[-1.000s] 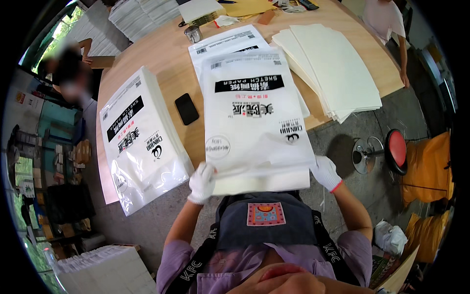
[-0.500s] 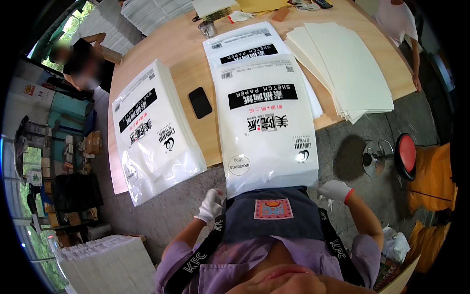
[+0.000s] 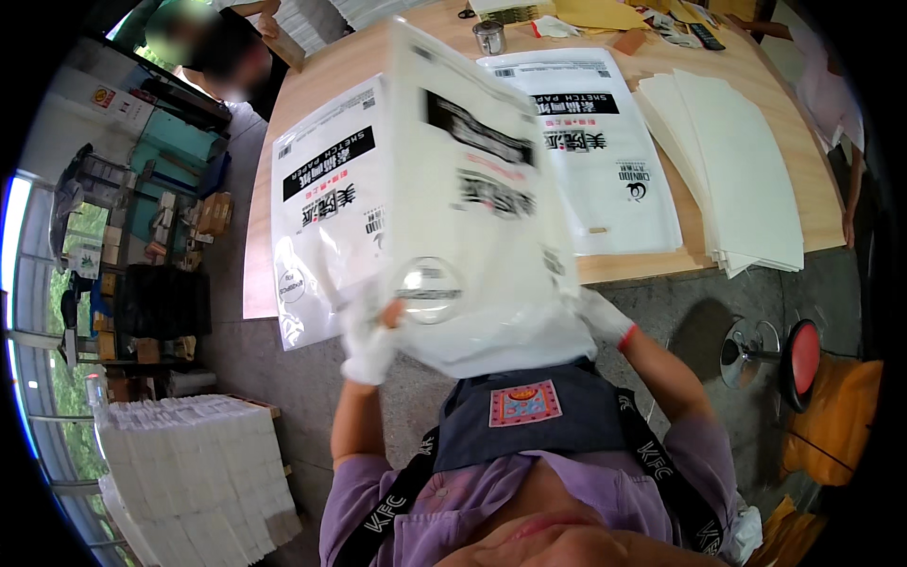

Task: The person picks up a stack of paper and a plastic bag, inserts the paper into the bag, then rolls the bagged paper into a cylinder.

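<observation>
Both of my gloved hands grip a clear-bagged paper pack (image 3: 482, 255), white with a black printed band. It is lifted and tilted over the table's near edge, its far left corner raised and smeared by motion. My left hand (image 3: 370, 340) is closed on the near left edge, thumb on top. Around the near right edge my right hand (image 3: 603, 321) is closed, its fingers partly hidden by the pack. Under and beside the lifted pack, a second bagged pack (image 3: 331, 180) lies on the left of the table. Another bagged pack (image 3: 614, 208) lies behind it to the right.
Loose white sheets (image 3: 737, 180) are fanned out at the table's (image 3: 350, 59) right. A metal cup (image 3: 489, 38) and a remote-like black device (image 3: 705, 36) sit at the far side. A red-seated stool (image 3: 801, 365) stands at right; tall paper stacks (image 3: 198, 472) stand lower left. Two people are near the table.
My hands have moved from the pack's near corners to its sides and closed on it. The pack has risen, swung left and tilted, now hiding the phone. My view has turned left.
</observation>
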A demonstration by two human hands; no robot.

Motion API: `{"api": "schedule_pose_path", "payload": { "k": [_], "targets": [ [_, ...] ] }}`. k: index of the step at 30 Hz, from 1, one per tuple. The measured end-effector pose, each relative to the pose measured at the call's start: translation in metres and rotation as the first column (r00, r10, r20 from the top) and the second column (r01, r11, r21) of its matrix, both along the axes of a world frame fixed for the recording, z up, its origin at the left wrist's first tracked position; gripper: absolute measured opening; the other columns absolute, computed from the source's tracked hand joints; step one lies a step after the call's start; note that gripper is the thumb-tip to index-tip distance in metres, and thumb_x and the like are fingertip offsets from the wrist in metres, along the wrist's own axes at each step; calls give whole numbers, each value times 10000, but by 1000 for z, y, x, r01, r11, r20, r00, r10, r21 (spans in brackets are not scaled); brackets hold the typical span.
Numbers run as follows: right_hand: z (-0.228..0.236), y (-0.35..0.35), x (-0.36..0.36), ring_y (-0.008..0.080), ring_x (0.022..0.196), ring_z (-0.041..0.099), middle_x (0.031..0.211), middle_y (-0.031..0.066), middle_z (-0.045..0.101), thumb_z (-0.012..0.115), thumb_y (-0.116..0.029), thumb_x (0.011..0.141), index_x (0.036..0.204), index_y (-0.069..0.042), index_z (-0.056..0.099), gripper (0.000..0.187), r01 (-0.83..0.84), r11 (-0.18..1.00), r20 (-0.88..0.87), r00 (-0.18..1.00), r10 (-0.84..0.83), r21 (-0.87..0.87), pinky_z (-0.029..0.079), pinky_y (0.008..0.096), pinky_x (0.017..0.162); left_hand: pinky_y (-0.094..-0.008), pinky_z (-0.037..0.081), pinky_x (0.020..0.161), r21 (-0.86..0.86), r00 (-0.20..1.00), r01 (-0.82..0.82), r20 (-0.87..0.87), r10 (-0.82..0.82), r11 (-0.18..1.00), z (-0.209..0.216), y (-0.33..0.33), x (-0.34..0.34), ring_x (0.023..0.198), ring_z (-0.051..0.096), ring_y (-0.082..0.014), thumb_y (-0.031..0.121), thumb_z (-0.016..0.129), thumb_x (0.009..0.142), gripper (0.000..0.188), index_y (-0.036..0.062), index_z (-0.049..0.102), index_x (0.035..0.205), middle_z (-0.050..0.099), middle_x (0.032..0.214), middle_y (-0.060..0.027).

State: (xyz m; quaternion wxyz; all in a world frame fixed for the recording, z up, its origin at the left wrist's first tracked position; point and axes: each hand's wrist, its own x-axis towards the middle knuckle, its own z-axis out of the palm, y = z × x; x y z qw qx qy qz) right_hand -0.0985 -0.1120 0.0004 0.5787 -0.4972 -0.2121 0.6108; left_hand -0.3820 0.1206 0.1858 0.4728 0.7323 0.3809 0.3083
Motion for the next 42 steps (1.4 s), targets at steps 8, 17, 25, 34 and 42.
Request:
{"api": "schedule_pose_path", "payload": {
  "k": [8, 17, 25, 34, 42],
  "targets": [
    [55, 261, -69, 126, 778, 609, 913, 63, 647, 668, -370, 875, 1054, 21, 632, 431, -122, 991, 174, 978, 112, 49, 501, 286, 675, -304, 491, 789, 95, 902, -431, 38, 429, 897, 44, 173, -140, 876, 590, -165, 312, 557, 971, 439, -20, 502, 1252, 611, 1034, -87],
    [57, 152, -32, 141, 752, 636, 934, 87, 674, 540, -349, 965, 1101, -34, 600, 349, -119, 993, 222, 969, 111, 24, 521, 270, 683, -352, 247, 1134, 165, 718, -301, -610, 337, 939, -88, 182, -125, 1412, 280, -307, 320, 393, 1008, 544, 128, 270, 1502, 168, 1571, -164],
    [51, -102, 173, 240, 981, 571, 1045, 91, 608, 610, -393, 848, 1085, -87, 589, 388, 724, 678, 866, -411, 283, 122, 450, 393, 893, -442, 304, 1097, 709, 723, -34, -469, 507, 705, -71, 187, -97, 1358, 355, -299, 311, 453, 943, 550, 166, 352, 1464, 303, 1515, -139],
    [38, -169, 259, 335, 692, 656, 727, 126, 646, 610, -292, 798, 862, -79, 635, 224, 700, 697, 839, -278, 467, -156, 508, 460, 604, -296, 444, 924, 209, 864, 503, -145, -482, 839, -53, -18, 197, 1109, 552, -151, 10, 489, 927, 345, 46, 577, 1259, 607, 1210, -81],
    [141, -125, 134, 281, 562, 649, 626, 164, 623, 581, -153, 772, 758, 0, 638, 163, 176, 908, 726, -551, 411, -381, 512, 417, 477, -328, 527, 790, -835, 730, 540, 402, -553, 106, -133, -136, 362, 889, 615, -216, 392, 461, 1000, 514, 65, 438, 1396, 539, 1304, -190]
  ]
}}
